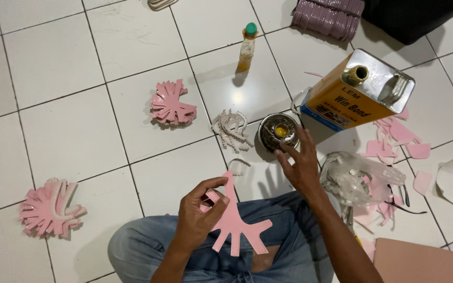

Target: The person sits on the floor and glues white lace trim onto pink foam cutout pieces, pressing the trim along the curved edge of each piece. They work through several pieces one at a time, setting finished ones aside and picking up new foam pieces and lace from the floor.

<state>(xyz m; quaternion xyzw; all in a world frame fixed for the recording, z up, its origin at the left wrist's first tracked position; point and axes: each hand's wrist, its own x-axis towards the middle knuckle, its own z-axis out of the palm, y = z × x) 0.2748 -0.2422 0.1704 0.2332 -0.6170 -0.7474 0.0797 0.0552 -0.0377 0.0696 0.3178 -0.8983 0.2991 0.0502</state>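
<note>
Head view: the big rectangular orange-and-silver metal can lies tilted on the white tiled floor, just beside the small round metal tin of yellow glue. The right hand reaches over that tin, fingers spread, gripping nothing. The left hand pinches the pink branching leather cut-out above the lap.

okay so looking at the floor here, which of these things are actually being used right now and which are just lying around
In use:
- left hand holding a pink cutout
- right hand reaching at the small glue tin

Lying about:
- big glue can
- small bottle
- two pink stacks
- white strips
- plastic bag
- pink scraps
</note>
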